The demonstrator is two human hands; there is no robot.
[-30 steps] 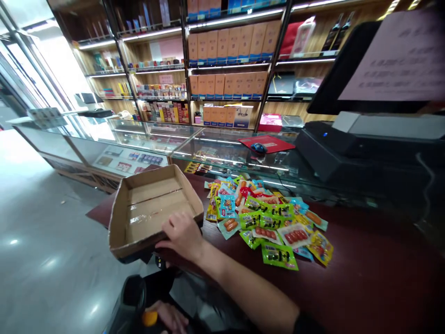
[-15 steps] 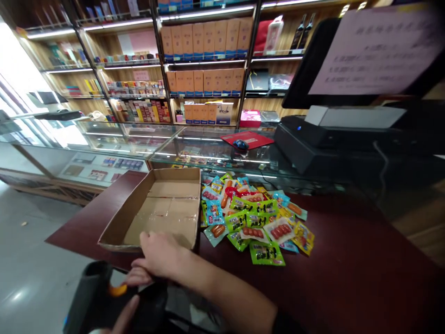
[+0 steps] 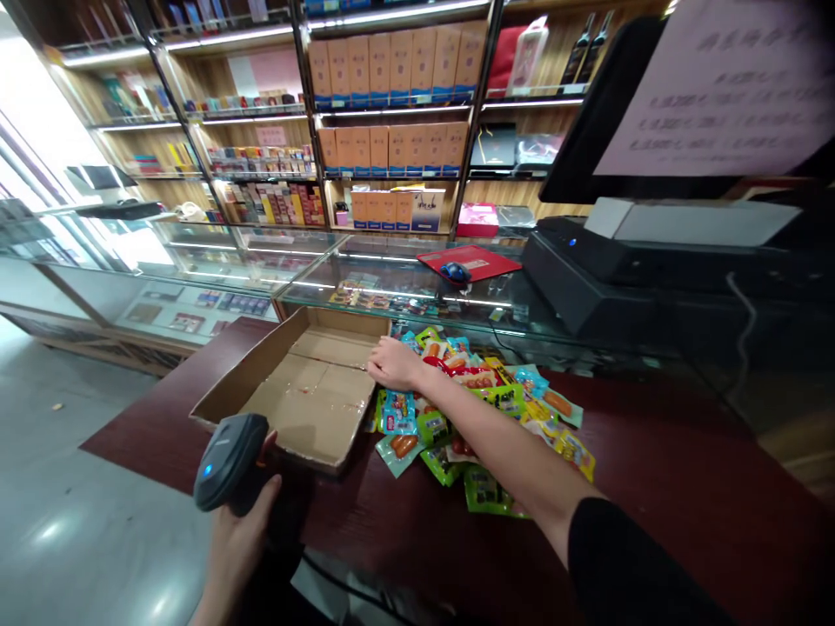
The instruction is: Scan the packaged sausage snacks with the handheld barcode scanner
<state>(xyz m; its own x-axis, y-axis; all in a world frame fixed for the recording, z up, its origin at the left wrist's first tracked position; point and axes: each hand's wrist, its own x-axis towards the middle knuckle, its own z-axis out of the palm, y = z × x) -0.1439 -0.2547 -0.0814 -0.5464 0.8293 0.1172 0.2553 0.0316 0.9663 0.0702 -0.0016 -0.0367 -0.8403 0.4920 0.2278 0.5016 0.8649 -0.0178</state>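
Observation:
My left hand (image 3: 240, 543) is at the lower left, gripping a black handheld barcode scanner (image 3: 230, 462) with a small blue light. My right hand (image 3: 395, 363) stretches forward, fingers together, and rests over a pile of colourful sausage snack packets (image 3: 399, 416) right next to the far corner of a shallow open cardboard box (image 3: 306, 409). My right forearm hides part of the pile. The box lies flat on the counter, with nothing visible inside it except tape along its bottom.
The dark red counter top (image 3: 417, 539) runs under everything. Behind it stands a glass display case (image 3: 391, 283) with a red mat (image 3: 466, 263) and a mouse. A black till with a screen (image 3: 587, 269) is at the right. Shelves of boxed goods (image 3: 384, 104) fill the back wall.
The box has come down flat on the counter. My right hand has left its near edge and moved forward over the packets. The scanner has risen into full view in my left hand.

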